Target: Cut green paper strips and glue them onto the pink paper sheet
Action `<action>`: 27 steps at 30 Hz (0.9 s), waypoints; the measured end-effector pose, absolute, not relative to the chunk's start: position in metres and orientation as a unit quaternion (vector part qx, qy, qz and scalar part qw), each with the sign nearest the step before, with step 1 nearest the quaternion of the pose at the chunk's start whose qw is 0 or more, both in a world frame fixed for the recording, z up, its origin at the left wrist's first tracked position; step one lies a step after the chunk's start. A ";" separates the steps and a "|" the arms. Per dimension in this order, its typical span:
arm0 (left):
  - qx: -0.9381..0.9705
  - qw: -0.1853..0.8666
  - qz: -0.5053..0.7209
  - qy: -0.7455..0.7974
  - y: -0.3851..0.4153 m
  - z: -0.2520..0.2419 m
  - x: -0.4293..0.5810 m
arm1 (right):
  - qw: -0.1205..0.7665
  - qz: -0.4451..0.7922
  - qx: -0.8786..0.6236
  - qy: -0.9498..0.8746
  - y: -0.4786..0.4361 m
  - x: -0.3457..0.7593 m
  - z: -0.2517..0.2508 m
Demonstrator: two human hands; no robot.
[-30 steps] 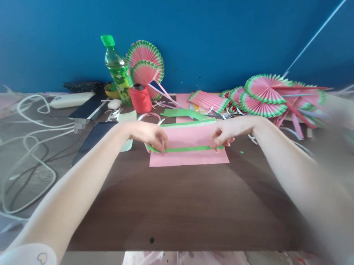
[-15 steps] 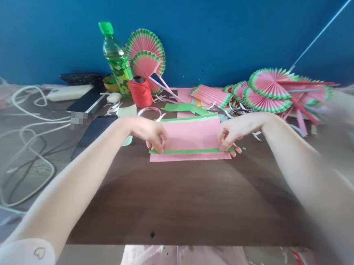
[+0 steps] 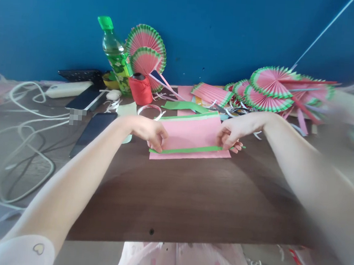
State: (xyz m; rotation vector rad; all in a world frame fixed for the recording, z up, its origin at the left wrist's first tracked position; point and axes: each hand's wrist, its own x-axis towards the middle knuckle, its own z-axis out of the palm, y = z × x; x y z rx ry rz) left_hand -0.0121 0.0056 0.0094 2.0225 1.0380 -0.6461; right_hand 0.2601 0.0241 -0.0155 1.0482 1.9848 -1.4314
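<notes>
A pink paper sheet (image 3: 192,131) lies on the table, with a green and a white band along its far edge. Across its near part runs a narrow green paper strip (image 3: 190,150), leaving a margin of pink on my side. My left hand (image 3: 154,135) pinches the strip's left end between thumb and fingers. At the other end my right hand (image 3: 230,134) grips the strip, its tip sticking out past the fingers. Some fingers of both hands are hidden under the palms.
Behind the sheet are a tape roll (image 3: 149,111), a red thread spool (image 3: 140,89) and a green-capped bottle (image 3: 114,54). Pleated paper fans (image 3: 271,84) are heaped at the back right. A dark phone (image 3: 93,132) and white cables (image 3: 40,117) lie on the left.
The right hand's fingers have shifted slightly at the strip's end. Both hands stay on the strip, which keeps nearly the same place; the view has tilted a little.
</notes>
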 end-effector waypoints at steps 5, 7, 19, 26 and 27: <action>0.800 0.345 -0.239 0.430 0.011 0.006 -0.017 | 0.196 -0.489 0.397 0.752 0.028 0.260 -0.018; 0.807 0.341 -0.233 0.422 0.013 0.006 -0.021 | 0.196 -0.478 0.398 0.758 0.027 0.260 -0.015; 0.802 0.336 -0.258 0.421 0.014 0.005 -0.023 | 0.225 -0.408 0.389 0.794 0.012 0.243 -0.007; 0.794 0.335 -0.272 0.429 0.011 0.005 -0.019 | 0.228 -0.411 0.413 0.780 0.007 0.237 -0.005; 0.794 0.333 -0.273 0.430 0.011 0.005 -0.019 | 0.227 -0.409 0.415 0.781 0.007 0.237 -0.004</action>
